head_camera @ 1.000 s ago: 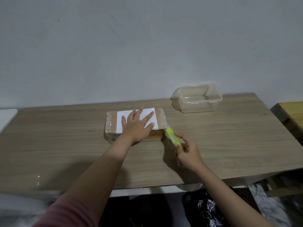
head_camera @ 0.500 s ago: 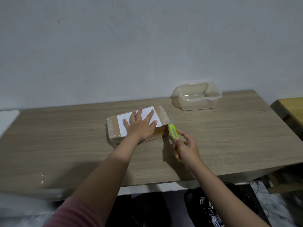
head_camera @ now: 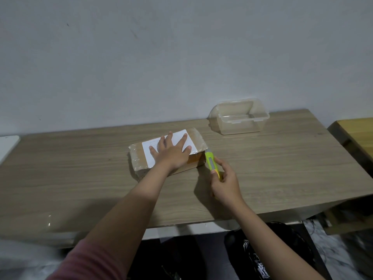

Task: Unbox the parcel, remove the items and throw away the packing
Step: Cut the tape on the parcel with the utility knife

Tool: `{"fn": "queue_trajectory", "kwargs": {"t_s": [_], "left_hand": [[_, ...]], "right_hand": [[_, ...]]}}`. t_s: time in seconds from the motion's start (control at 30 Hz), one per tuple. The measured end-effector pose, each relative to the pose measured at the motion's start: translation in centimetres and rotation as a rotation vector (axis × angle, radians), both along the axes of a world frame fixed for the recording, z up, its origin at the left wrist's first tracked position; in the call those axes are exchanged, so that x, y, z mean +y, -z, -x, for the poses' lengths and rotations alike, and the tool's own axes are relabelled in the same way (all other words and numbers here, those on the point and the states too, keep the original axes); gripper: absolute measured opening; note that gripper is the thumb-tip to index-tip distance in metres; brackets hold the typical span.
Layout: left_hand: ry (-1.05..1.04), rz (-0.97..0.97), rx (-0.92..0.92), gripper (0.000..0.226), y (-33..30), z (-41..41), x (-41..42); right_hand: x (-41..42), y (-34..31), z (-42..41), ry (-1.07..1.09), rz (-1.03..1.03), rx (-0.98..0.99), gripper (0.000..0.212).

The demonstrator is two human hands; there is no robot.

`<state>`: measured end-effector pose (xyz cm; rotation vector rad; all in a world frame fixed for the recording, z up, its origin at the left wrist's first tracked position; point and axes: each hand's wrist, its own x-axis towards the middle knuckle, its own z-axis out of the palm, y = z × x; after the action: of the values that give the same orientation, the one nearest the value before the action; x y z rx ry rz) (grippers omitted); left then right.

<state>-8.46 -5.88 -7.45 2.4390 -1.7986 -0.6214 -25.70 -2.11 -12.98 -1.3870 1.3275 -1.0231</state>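
A brown cardboard parcel, wrapped in clear tape with a white label on top, lies near the middle of the wooden table. My left hand rests flat on its top with the fingers spread, pressing it down. My right hand grips a yellow-green box cutter, whose tip touches the parcel's near right corner. The blade itself is too small to make out.
A clear plastic container stands open at the back right of the table, against the grey wall. A second wooden surface adjoins at the right. A white surface edge shows at the far left. Dark bags lie on the floor below.
The parcel has turned a little counter-clockwise under my left hand. My right hand has kept the cutter at the parcel's right end, near the corner.
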Motion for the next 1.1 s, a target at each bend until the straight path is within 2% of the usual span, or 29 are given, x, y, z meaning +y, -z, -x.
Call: {"fn": "queue_trajectory", "kwargs": {"t_s": [0.2, 0.3, 0.4, 0.53, 0.63, 0.73, 0.9, 1.1], "left_hand": [[0.095, -0.113, 0.058, 0.051, -1.5, -0.4, 0.1], [0.211, -0.150, -0.082, 0.053, -2.3, -1.5, 0.6], [0.319, -0.062, -0.217, 0.055, -2.2, -2.2, 1.1], [0.441, 0.074, -0.174, 0.058, -0.7, -3.0, 1.8], [0.427, 0.155, -0.147, 0.057, 0.6, -3.7, 1.9], [0.394, 0.216, -0.124, 0.065, 1.4, -3.9, 1.8], [0.388, 0.231, -0.110, 0.068, 1.9, -3.7, 1.5], [0.377, 0.244, -0.078, 0.063, 1.9, -3.8, 1.5]], "right_hand": [[-1.7, -0.7, 0.0, 0.057, -0.053, -0.018, 0.037], [-3.4, -1.3, -0.3, 0.049, -0.053, -0.009, 0.037], [-4.8, -1.9, -1.0, 0.005, -0.061, -0.013, 0.037], [-5.6, -2.7, -1.5, -0.048, -0.099, -0.039, 0.039], [-5.7, -2.7, -1.2, -0.068, -0.124, -0.068, 0.039], [-5.4, -2.4, -0.8, -0.064, -0.134, -0.074, 0.040], [-4.5, -2.6, -1.3, -0.127, -0.155, -0.109, 0.041], [-6.2, -3.9, -3.3, -0.014, -0.212, -0.203, 0.039]]}}
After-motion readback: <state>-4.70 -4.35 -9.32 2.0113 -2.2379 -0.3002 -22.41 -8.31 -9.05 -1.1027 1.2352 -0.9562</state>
